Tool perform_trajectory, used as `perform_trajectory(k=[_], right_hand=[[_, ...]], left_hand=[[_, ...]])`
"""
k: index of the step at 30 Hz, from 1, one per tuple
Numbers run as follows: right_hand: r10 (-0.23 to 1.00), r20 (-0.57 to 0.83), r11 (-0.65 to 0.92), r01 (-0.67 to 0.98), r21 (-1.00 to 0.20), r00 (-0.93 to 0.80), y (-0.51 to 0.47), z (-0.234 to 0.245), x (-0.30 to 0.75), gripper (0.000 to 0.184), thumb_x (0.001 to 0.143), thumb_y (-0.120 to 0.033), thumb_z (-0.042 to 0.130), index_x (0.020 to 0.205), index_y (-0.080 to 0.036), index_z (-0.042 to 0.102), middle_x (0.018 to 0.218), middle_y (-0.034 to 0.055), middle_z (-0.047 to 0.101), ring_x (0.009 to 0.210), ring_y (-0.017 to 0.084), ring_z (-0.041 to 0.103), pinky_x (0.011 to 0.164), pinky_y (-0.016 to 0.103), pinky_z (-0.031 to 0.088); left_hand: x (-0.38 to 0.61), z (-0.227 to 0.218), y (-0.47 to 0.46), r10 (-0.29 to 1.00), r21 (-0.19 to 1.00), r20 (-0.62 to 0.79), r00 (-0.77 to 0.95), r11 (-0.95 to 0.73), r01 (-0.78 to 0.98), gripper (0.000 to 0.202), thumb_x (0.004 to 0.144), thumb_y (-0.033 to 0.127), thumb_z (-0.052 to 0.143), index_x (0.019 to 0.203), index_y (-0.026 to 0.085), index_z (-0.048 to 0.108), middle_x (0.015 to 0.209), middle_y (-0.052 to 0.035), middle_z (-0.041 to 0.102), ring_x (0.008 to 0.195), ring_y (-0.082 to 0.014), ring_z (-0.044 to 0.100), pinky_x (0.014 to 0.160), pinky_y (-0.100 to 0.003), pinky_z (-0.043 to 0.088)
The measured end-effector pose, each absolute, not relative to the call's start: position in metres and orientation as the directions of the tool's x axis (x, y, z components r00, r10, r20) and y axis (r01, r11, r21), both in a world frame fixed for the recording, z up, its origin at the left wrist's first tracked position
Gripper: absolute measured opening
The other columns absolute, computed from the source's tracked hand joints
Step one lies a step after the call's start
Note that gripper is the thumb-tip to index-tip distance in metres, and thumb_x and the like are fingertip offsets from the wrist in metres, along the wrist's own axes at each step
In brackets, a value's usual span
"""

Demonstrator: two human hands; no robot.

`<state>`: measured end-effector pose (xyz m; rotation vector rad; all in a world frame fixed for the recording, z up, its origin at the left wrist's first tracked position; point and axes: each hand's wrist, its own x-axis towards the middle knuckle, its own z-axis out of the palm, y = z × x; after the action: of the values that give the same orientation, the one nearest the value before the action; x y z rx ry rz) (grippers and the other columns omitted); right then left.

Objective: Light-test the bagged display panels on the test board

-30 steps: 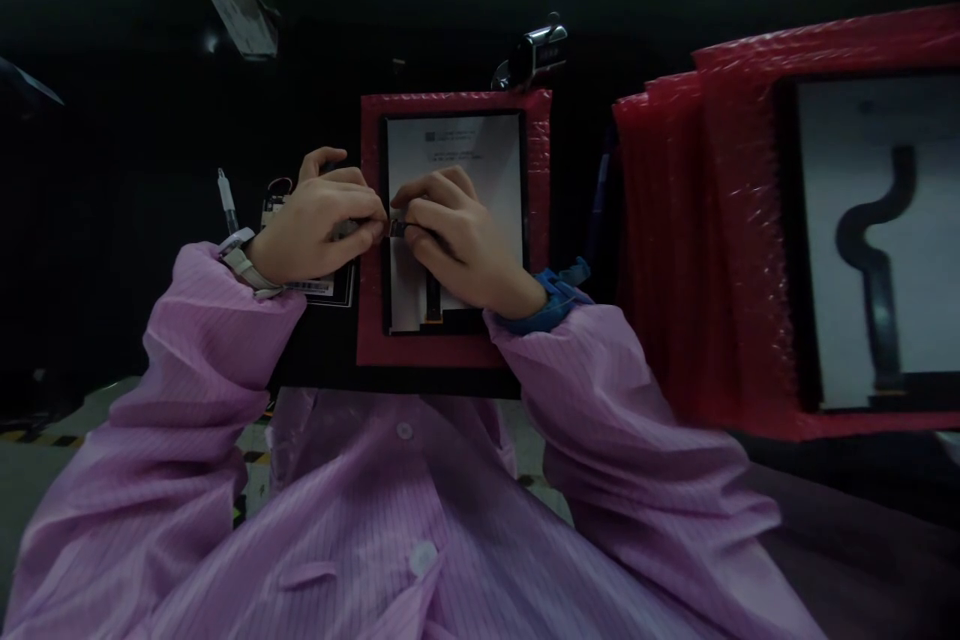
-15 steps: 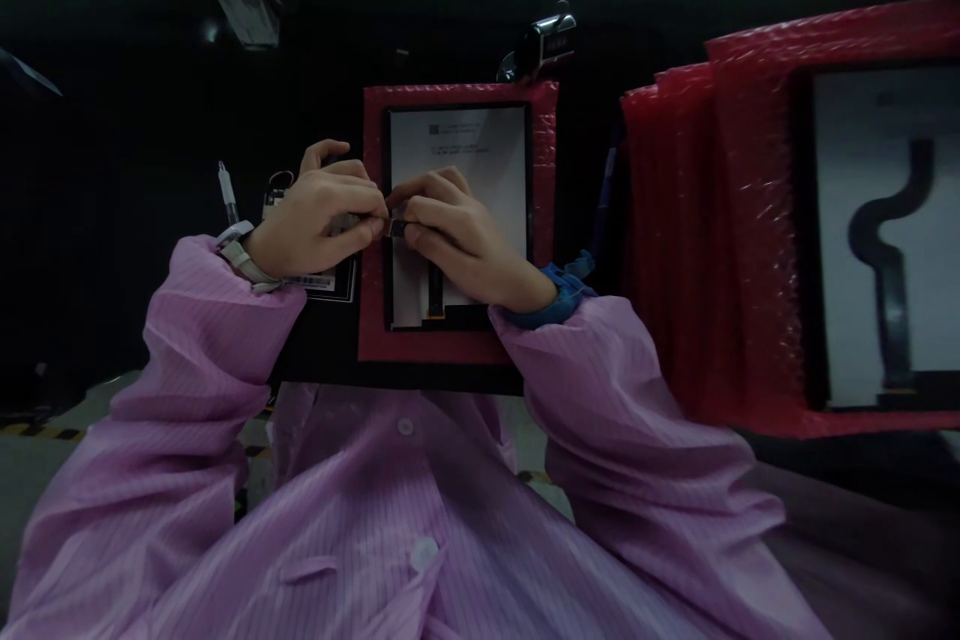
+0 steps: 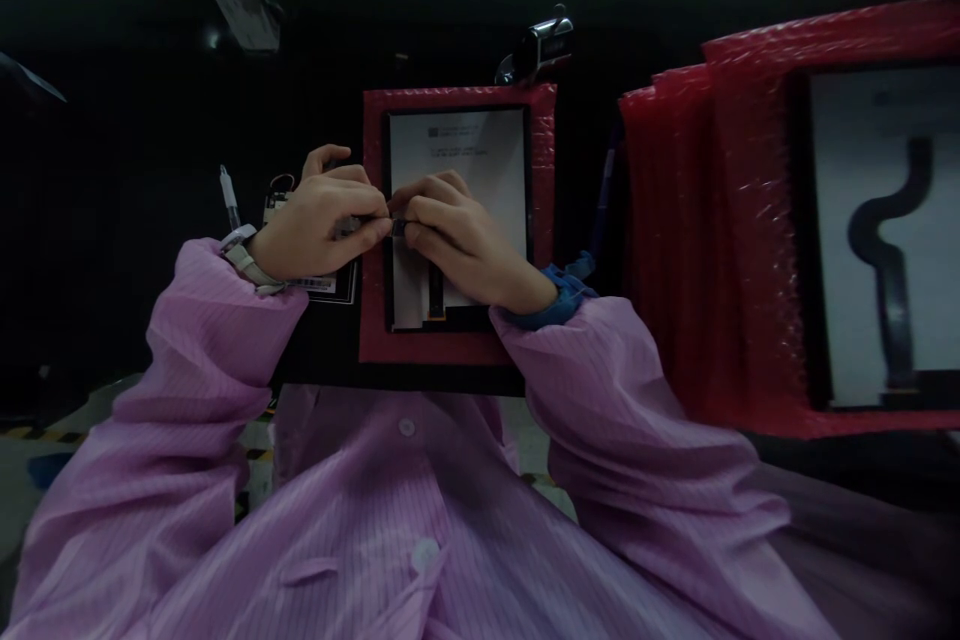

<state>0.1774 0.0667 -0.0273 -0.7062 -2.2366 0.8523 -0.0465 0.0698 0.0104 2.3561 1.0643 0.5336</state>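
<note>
A display panel (image 3: 495, 210) lies with its pale printed back up on a red bubble-wrap sheet (image 3: 450, 348). From its lower edge a black flex cable (image 3: 436, 292) runs up beneath my right hand (image 3: 461, 235). That hand is closed in a pinch, with the dark end of the cable between thumb and fingers. At the panel's left edge my left hand (image 3: 322, 220) is closed too, thumb against forefinger, its tips meeting the cable end. Whatever lies in that pinch is hidden. Under the left wrist shows part of a circuit board (image 3: 277, 200) beside a barcode label (image 3: 319, 284).
To the right rises a stack of red bubble-wrap sheets (image 3: 675, 250), topped by another panel (image 3: 847, 320) with a curved black cable. A shiny black device (image 3: 544, 42) stands behind the work. A pen (image 3: 229, 195) is at the left, a blue pen-like stick (image 3: 604, 190) at the right.
Both hands keep nearly the same pinch at the cable end. My left fingertips have shifted very slightly to the right; the panel stays in place.
</note>
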Motion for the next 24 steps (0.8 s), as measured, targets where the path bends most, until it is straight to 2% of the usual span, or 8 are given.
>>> perform_trajectory(k=[9,15,20,24], right_hand=[[0.655,0.374,0.652,0.240,-0.720,-0.657,0.0661,-0.0240,0.1783,0.023,0.107,-0.029,0.040,0.089,-0.021,0.052,0.114,0.0057,0.065,0.107,0.021,0.054,0.100,0.044,0.044],[0.665,0.367,0.648,0.258,-0.716,-0.651,0.0659,-0.0232,0.1787,0.023,0.107,-0.030,0.039,0.089,-0.021,0.051,0.115,0.0063,0.064,0.109,0.022,0.054,0.102,0.046,0.043],[0.669,0.377,0.660,0.279,-0.698,-0.640,0.0651,-0.0247,0.1783,0.021,0.107,-0.030,0.040,0.094,-0.022,0.054,0.116,0.0071,0.064,0.109,0.024,0.054,0.104,0.049,0.043],[0.669,0.379,0.667,0.290,-0.686,-0.639,0.0633,-0.0271,0.1759,0.022,0.107,-0.030,0.040,0.095,-0.021,0.056,0.115,0.0079,0.063,0.110,0.024,0.053,0.103,0.049,0.045]], left_hand=[[-0.0470,0.0085,0.0708,0.789,0.583,0.147,0.597,-0.557,0.592,0.029,0.093,0.042,0.054,0.073,0.024,0.066,0.073,0.0011,0.068,0.088,-0.0221,0.067,0.118,-0.056,0.031],[-0.0481,0.0057,0.0722,0.783,0.590,0.229,0.578,-0.584,0.558,0.033,0.096,0.050,0.057,0.083,0.026,0.074,0.081,-0.0005,0.074,0.092,-0.0221,0.067,0.115,-0.056,0.034],[-0.0478,0.0055,0.0733,0.780,0.586,0.247,0.574,-0.593,0.553,0.033,0.097,0.048,0.058,0.079,0.025,0.074,0.090,-0.0015,0.076,0.094,-0.0226,0.067,0.109,-0.054,0.039],[-0.0441,0.0041,0.0707,0.793,0.592,0.239,0.560,-0.576,0.563,0.027,0.093,0.045,0.059,0.078,0.026,0.072,0.089,-0.0002,0.075,0.091,-0.0213,0.065,0.108,-0.054,0.040]])
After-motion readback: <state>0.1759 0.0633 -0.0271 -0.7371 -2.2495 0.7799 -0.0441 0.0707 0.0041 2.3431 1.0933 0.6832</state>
